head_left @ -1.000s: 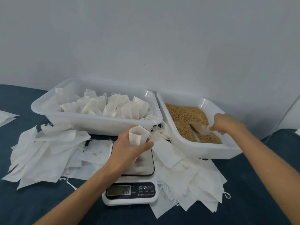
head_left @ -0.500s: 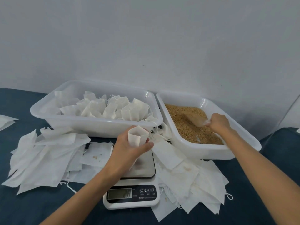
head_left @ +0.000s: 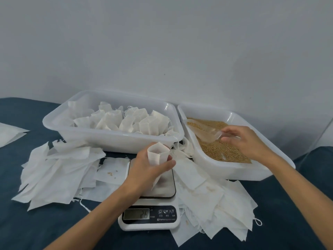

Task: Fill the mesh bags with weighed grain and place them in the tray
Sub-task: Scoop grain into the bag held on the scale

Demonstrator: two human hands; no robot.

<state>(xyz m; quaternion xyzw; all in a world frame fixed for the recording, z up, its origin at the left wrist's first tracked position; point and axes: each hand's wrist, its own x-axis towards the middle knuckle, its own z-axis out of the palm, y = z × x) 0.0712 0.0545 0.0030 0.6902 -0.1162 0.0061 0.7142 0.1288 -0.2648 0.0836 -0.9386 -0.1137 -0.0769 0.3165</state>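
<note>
Left hand (head_left: 149, 170) gripping an open mesh bag (head_left: 157, 154) over the scale (head_left: 153, 201), right hand (head_left: 248, 141) holding a loaded scoop (head_left: 203, 130); level carriage should prevent spilled grain (head_left: 221, 150).

Glossy plastic tray (head_left: 111, 143) — matt cloth bags (head_left: 115, 121).

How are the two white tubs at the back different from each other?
The left tub holds filled white mesh bags; the right tub holds loose brown grain. The left tub sits square to the wall, while the right tub is angled. A clear scoop, gripped by the right hand, is in the right tub; no tool is in the left tub. Both are white, translucent, rectangular and rest on the blue surface.
</note>
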